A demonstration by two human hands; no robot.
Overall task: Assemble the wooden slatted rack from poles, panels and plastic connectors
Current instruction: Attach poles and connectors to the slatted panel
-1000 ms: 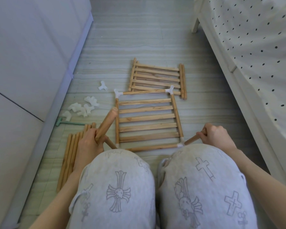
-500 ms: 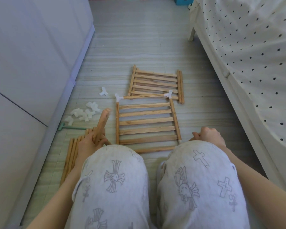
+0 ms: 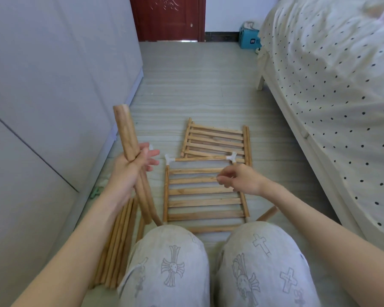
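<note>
My left hand (image 3: 131,167) holds two wooden poles (image 3: 124,129) together, nearly upright, left of the slatted panel (image 3: 204,191); some of its fingers stick out. The panel lies flat on the floor inside a pole frame with white plastic connectors (image 3: 169,159) at its far corners. My right hand (image 3: 239,180) hovers over the panel's right side, fingers loosely curled, with nothing seen in it. A short pole (image 3: 267,214) sticks out from the frame's near right corner. A second slatted panel (image 3: 215,140) lies just behind. A bundle of spare poles (image 3: 118,240) lies by my left knee.
A white wardrobe (image 3: 53,107) runs along the left and a bed with a dotted sheet (image 3: 330,96) along the right, leaving a narrow strip of floor. A green object (image 3: 95,191) lies by the wardrobe. My knees (image 3: 171,262) cover the frame's near edge.
My left hand has lifted the poles from low by my knee to nearly upright. My right hand has let go of the pole at the near right corner and moved over the panel.
</note>
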